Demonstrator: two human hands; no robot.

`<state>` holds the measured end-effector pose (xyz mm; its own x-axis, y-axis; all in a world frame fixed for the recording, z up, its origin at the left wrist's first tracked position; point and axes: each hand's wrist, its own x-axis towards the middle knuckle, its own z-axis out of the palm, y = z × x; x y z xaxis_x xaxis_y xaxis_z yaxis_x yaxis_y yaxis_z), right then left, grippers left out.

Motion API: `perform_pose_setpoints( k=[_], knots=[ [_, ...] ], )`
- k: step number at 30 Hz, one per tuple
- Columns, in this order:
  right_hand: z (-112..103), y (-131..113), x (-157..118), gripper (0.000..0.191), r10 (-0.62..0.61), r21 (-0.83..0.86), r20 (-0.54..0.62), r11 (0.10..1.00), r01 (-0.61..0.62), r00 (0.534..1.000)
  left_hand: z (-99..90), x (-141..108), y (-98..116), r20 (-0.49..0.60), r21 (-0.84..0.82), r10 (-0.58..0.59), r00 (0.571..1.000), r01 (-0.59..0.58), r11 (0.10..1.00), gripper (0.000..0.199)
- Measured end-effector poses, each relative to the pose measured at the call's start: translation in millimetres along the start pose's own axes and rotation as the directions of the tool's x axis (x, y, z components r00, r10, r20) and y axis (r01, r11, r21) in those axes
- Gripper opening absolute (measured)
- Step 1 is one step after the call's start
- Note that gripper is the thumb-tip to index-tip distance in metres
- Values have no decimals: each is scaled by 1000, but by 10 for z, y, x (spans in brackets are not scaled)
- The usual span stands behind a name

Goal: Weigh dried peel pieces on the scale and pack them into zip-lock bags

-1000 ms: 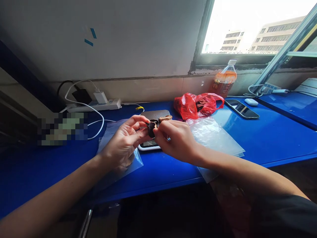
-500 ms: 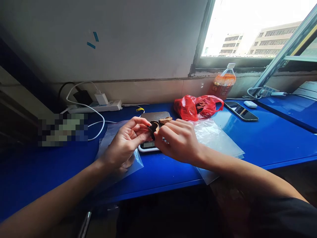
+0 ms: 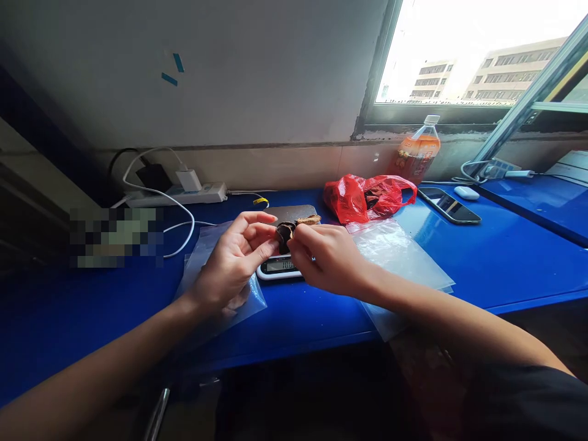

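Head view: a dark curled piece (image 3: pixel 283 244) above the scale (image 3: pixel 288 213), not yet released.
Left hand (image 3: pixel 232 260) and right hand (image 3: pixel 331 257) pinch it; one brown piece (image 3: pixel 309 220) already lies at the scale's right, dark contents remain in the red bag (image 3: pixel 344 199).

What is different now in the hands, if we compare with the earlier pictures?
In the left hand, the forefinger seems to have lifted up off the dark curled piece, which looks slightly turned. Neither hand let go: the right hand still pinches it above the scale. The brown piece and red bag stayed put.
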<state>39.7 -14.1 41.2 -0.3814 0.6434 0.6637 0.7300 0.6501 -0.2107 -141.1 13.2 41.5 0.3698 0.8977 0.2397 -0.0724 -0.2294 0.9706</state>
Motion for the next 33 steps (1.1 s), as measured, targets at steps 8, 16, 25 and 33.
perform_pose_setpoints(
  k=[8,16,25,33],
  knots=[
    [-28,-8,32,19,37,80,63,996,-42,997,42,-27,112,-32,109,11,999,-8,994,28],
    [10,33,41,22,113,317,20,941,-114,993,-4,2,86,-1,50,-71,997,71,996,26],
    [18,51,96,29,329,677,311,581,-451,892,14,12,144,12,-79,-193,981,193,978,25],
    [-66,371,204,27,464,834,258,337,-438,848,-21,33,192,4,-65,-231,973,231,971,35]
  ],
)
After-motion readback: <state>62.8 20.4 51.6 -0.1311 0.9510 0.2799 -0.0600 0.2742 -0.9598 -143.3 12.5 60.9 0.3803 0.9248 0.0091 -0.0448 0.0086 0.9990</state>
